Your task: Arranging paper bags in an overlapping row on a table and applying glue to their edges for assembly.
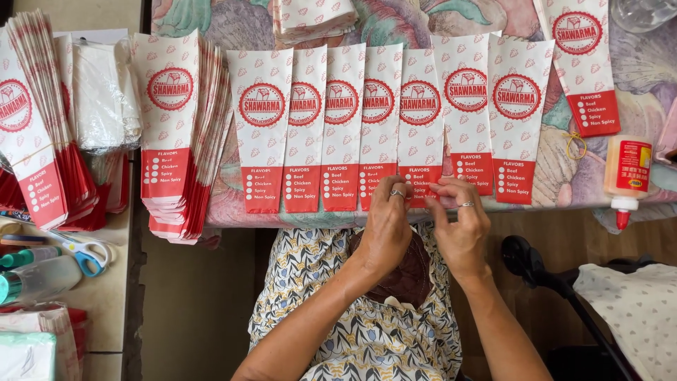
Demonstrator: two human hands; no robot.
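Note:
A row of several white-and-red paper sleeves [342, 120] lies side by side, overlapping, on a floral-covered surface [240, 21]. My left hand [386, 219] and my right hand [460, 222] meet at the red bottom edge of one sleeve [420, 116] in the middle of the row, fingertips pinching its lower end. Both hands wear a ring. A tall stack of the same sleeves [180, 134] sits at the left end of the row.
A glue bottle [626, 176] lies at the right, tip toward me, near a rubber band [575, 146]. On a side table at left are more bundled sleeves [35, 120], plastic bags [102, 92], blue-handled scissors [84, 252] and a bottle [35, 279]. A black stand [536, 271] is at lower right.

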